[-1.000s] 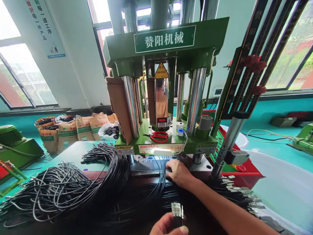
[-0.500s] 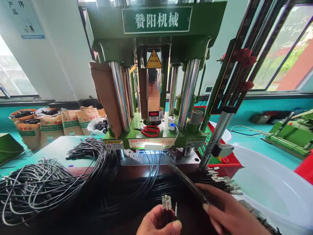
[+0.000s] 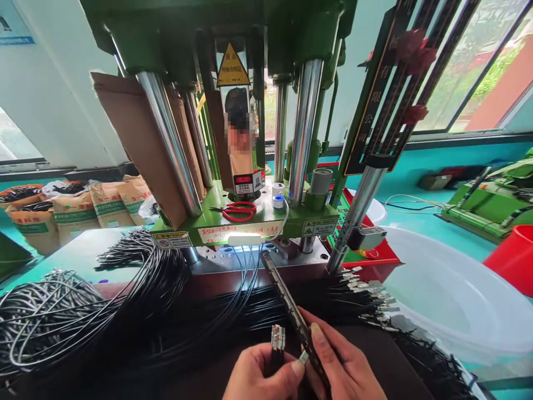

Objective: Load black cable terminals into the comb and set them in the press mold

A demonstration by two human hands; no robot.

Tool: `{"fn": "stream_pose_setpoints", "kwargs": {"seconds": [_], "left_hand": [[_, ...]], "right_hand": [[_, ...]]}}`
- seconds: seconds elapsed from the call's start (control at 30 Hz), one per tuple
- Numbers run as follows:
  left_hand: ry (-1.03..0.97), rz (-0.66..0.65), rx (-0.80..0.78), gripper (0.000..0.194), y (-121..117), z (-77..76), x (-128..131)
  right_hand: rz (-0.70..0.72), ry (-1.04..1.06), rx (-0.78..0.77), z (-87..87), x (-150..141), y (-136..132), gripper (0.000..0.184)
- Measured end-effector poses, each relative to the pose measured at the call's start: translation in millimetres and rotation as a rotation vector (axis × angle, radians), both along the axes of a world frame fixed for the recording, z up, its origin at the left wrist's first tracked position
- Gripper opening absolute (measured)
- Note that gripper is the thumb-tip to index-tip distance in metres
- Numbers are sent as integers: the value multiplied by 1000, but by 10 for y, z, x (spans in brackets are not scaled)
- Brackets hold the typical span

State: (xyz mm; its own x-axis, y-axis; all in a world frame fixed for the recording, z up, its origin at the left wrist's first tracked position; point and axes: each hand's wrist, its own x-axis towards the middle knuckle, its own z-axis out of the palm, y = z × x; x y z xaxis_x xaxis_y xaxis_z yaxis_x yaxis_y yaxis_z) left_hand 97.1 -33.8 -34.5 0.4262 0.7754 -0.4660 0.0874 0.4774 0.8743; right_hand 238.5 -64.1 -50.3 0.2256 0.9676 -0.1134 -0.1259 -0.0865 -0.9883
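My left hand (image 3: 258, 375) at the bottom centre grips a small bunch of black cables with silver metal connector ends (image 3: 277, 336) pointing up. My right hand (image 3: 343, 366) beside it holds a long dark slotted bar (image 3: 287, 300) that slants up and left toward the green press machine (image 3: 245, 222). One connector (image 3: 303, 357) sits between my left thumb and the bar. Black cables (image 3: 250, 272) run from the mould plate (image 3: 250, 258) under the press down across the bench.
A big heap of black cables (image 3: 83, 311) lies at the left, and more cables with metal ends (image 3: 366, 294) at the right. Red scissors (image 3: 237, 211) rest on the press base. A white plastic tub (image 3: 453, 300) and a red bucket (image 3: 512, 258) stand at the right.
My right hand left the mould plate, took up the slotted bar and came back beside my left hand. The view has dropped lower and nearer the press.
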Motion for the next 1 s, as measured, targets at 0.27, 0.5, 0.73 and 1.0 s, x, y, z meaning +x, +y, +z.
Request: {"fn": "stream_pose_setpoints", "kwargs": {"seconds": [0.27, 0.5, 0.73, 1.0], "left_hand": [[32, -39, -27, 48, 9, 30, 5], [70, -14, -26, 47, 9, 21, 33], [-60, -10, -69, 50, 2, -35, 46], [-230, 88, -138, 62, 51, -124, -93]], "right_hand": [[103, -71, -11, -29, 50, -22, 54], [120, -179, 47, -68, 45, -9, 49], [10, -144, 20, -133, -3, -10, 50], [-14, 197, -152, 14, 81, -140, 62]]}}
